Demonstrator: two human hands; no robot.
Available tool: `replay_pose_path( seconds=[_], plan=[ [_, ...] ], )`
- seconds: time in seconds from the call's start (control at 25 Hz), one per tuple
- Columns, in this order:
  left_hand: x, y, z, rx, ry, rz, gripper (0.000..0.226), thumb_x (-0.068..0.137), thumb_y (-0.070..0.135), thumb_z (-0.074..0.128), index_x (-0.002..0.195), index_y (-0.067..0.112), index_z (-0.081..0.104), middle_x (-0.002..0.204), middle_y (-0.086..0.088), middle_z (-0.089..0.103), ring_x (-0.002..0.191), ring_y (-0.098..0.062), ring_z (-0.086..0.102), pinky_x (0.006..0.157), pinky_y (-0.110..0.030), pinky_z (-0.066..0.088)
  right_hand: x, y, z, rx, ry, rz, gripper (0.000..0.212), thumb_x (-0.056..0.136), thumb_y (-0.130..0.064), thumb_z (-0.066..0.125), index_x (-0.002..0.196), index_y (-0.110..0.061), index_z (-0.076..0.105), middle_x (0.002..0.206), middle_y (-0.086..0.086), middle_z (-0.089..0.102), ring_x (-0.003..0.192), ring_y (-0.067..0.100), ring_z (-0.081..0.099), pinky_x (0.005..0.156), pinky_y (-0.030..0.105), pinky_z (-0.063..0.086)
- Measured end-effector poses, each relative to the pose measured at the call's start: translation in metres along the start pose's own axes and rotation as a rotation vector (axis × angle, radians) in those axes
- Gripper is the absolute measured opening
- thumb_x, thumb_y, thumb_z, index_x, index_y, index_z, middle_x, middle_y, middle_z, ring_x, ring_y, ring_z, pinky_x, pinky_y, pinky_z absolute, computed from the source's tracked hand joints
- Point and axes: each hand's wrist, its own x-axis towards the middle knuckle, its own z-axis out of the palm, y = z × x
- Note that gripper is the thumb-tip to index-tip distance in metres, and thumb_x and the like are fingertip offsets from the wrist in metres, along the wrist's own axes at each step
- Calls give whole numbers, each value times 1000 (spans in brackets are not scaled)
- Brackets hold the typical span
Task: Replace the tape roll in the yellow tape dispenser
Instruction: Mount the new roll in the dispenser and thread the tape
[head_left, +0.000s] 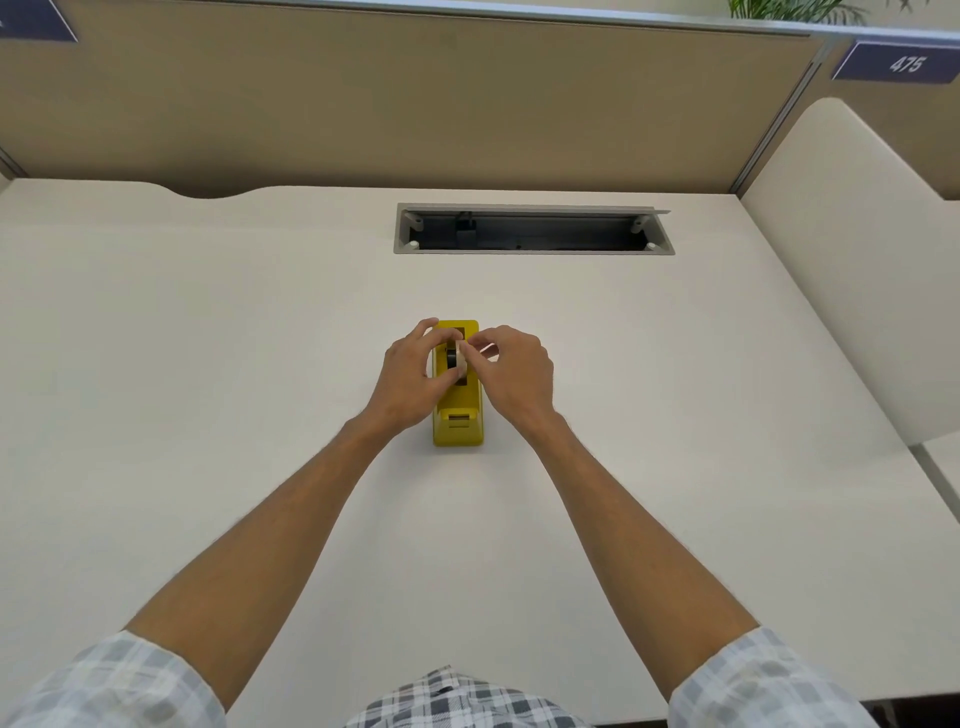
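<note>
A yellow tape dispenser (458, 425) stands on the middle of the white desk (208, 364), its cutter end toward me. Both hands meet over its roll slot. My left hand (410, 375) curls its fingers round a small tape roll (455, 358) with a dark core, held in the slot. My right hand (511, 371) pinches the same roll from the right with thumb and fingertips. The fingers hide most of the roll, and how deep it sits in the slot does not show.
An open grey cable tray (535, 228) is sunk into the desk behind the dispenser. A tan partition wall (415, 104) closes the back. A cream side panel (857, 249) rises at the right edge.
</note>
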Motion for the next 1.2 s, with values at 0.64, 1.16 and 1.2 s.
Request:
replay_pose_path(
  seconds=[0.64, 1.16, 1.2],
  plan=[
    [2, -11, 4, 115, -6, 3, 40, 91, 39, 60, 129, 32, 56, 150, -4, 38, 134, -31, 36, 108, -45, 28, -7, -3, -4, -172, -24, -247, 21, 96, -26, 56, 103, -20, 75, 101, -2, 68, 84, 22, 64, 65, 31, 45],
    [3, -10, 3, 141, -15, 8, 38, 91, 38, 60, 129, 34, 55, 151, -4, 38, 135, -33, 34, 109, -47, 28, -7, -4, -5, -202, -37, -259, 23, 97, -26, 55, 112, -23, 71, 103, -3, 65, 84, 20, 63, 63, 26, 41],
    [3, -10, 3, 144, -14, 5, 39, 91, 39, 60, 129, 33, 56, 151, -4, 38, 135, -33, 34, 109, -47, 28, -7, -4, -5, -198, -44, -259, 23, 97, -27, 55, 113, -23, 71, 103, -2, 65, 85, 20, 63, 64, 26, 41]
  ],
)
